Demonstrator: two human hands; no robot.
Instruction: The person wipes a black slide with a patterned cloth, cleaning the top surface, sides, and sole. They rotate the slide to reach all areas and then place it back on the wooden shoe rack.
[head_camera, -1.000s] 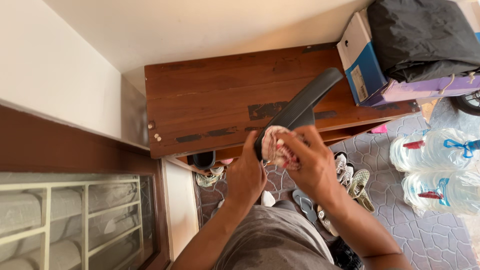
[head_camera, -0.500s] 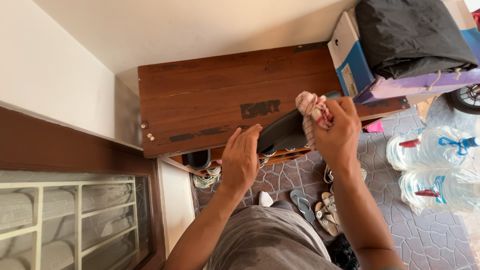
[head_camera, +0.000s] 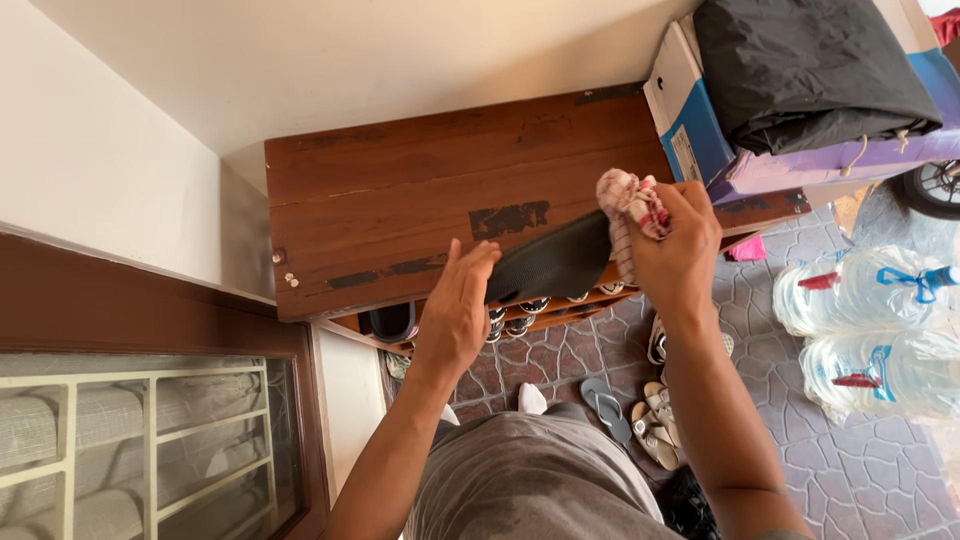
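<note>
A black rubber sandal (head_camera: 553, 262) is held sole up over the front edge of a worn brown wooden shoe cabinet (head_camera: 400, 210). My left hand (head_camera: 455, 315) grips its near end, fingers stretched along the sole. My right hand (head_camera: 672, 247) is closed on a crumpled red-and-white checked cloth (head_camera: 628, 203) and presses it against the sandal's far end.
A blue-and-white box (head_camera: 685, 110) under a black bag (head_camera: 810, 70) sits on the cabinet's right end. Shoes fill the shelf below and several sandals (head_camera: 640, 420) lie on the paved floor. Large water bottles (head_camera: 880, 330) stand at right. A white wall and a barred window (head_camera: 140, 440) are at left.
The sandal has swung down from a steep tilt to lie nearly level. My right hand slid the cloth from its near end to its far end. My left hand's fingers have spread.
</note>
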